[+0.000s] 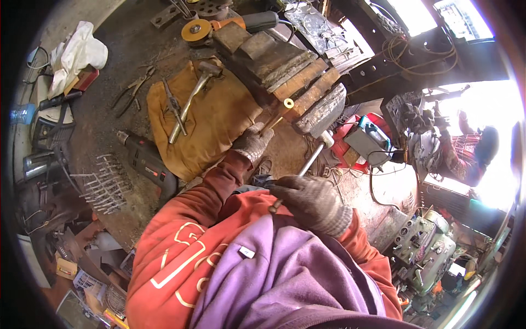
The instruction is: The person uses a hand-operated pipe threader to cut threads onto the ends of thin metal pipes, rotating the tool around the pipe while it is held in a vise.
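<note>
My left hand (252, 141), in a worn grey-brown glove, is closed around the lower end of a thin rod (279, 115). The rod slants up beside some blocks, and its far end carries a round brass-coloured piece with a pale centre. In my right hand (313, 202), also gloved, is a hammer (313, 158) with a shiny metal handle. Its pale, rounded head points away from me, below the blocks' right end, apart from the rod. The handle's brown butt sticks out near my chest. The blocks (307, 90) are weathered, wood-like pieces stacked side by side.
On the bench, a brown cloth (219, 118) bears another hammer (192, 101) and a pointed tool (174, 105). Around it lie pliers (133, 93), a drill (148, 163), an angle grinder (230, 24) and several metal rods (107, 186). A green machine (422, 249) stands right; another person (463, 151) is beyond.
</note>
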